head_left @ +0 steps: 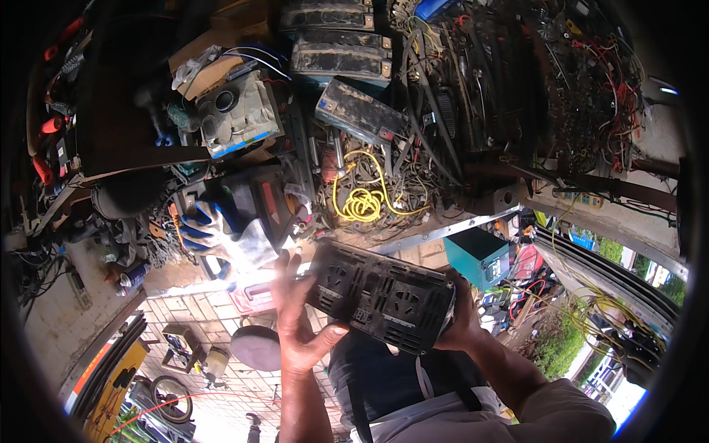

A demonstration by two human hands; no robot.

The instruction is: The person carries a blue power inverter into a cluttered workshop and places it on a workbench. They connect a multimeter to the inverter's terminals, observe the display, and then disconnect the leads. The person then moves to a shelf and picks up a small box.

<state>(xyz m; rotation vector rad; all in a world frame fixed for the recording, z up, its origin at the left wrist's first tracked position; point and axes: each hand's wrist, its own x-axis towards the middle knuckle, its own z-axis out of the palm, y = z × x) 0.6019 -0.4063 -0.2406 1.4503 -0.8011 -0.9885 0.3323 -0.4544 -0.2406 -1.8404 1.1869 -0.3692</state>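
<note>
A black device (380, 299) with two sockets and vented slots on its face is tilted in front of me, above my lap. My right hand (461, 317) grips its right end, fingers partly hidden behind it. My left hand (299, 321) is at the left end with fingers stretched and apart, the upper ones blurred, and its thumb at the lower edge; whether it bears any weight I cannot tell. Beyond it, a white-and-blue work glove (233, 240) lies on the cluttered bench.
Dusty batteries (340, 55), a coiled yellow cable (365, 203), tools (48, 148) and tangled wires (583, 103) crowd the bench. A teal box (476, 258) sits at right beyond the bench edge. A round stool (255, 347) and a wheel (170, 399) stand on the paved floor at lower left.
</note>
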